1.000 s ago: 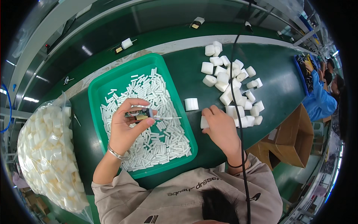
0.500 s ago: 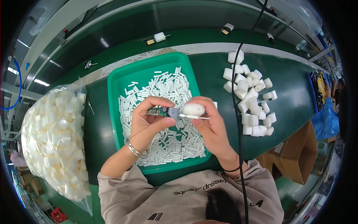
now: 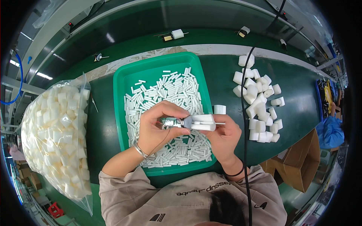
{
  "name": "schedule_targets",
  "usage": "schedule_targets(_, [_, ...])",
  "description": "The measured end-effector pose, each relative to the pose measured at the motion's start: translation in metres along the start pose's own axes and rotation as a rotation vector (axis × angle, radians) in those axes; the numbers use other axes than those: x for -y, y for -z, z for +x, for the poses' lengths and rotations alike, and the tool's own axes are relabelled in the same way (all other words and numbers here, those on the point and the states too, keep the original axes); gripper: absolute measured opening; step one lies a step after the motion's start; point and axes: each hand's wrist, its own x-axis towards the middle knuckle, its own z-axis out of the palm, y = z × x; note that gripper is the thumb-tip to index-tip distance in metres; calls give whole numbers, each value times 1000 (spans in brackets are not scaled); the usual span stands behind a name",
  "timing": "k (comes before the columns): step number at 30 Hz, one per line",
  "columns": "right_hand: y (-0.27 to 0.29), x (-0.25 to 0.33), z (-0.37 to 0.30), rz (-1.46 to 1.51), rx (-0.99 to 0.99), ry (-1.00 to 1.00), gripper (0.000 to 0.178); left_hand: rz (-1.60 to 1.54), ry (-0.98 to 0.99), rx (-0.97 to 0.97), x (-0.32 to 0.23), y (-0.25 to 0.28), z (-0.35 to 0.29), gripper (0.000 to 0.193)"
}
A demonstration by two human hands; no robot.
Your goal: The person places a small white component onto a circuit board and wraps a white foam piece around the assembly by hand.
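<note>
My left hand [image 3: 164, 120] is closed on a small electronic assembly [image 3: 172, 122] with a circuit board and a grey round collar. A white slit foam cylinder [image 3: 203, 121] sits against the collar, around a thin white rod whose tip [image 3: 221, 123] pokes out to the right. The fingers of my right hand [image 3: 225, 137] pinch the foam near its right end. Both hands are above a green tray [image 3: 120, 101] holding a heap of short white tubes [image 3: 177, 96]. Beside the tray's right edge stands a single white ribbed cylinder [image 3: 220, 109].
White foam cylinders [image 3: 260, 109] lie scattered to the right, behind a hanging black cable [image 3: 245, 150]. A large clear bag [image 3: 56, 139] of foam cylinders stands at the left. Finished-looking assemblies [image 3: 177, 34] lie on the green conveyor at the back. An open cardboard box [image 3: 301, 162] is at the right.
The foam has gone from lying beside the rod to sitting around it. The assembly has turned in my left hand. Items on the back conveyor appear farther right; the whole view has also shifted slightly.
</note>
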Motion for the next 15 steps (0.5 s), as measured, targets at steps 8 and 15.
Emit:
schedule_targets(8, [8,-1,9,-393,94,503,29,-27,156,103,-7,0,1,30])
schedule_targets(15, [4,-10,4,-205,89,473,35,75,85,136,-9,-3,-1,34])
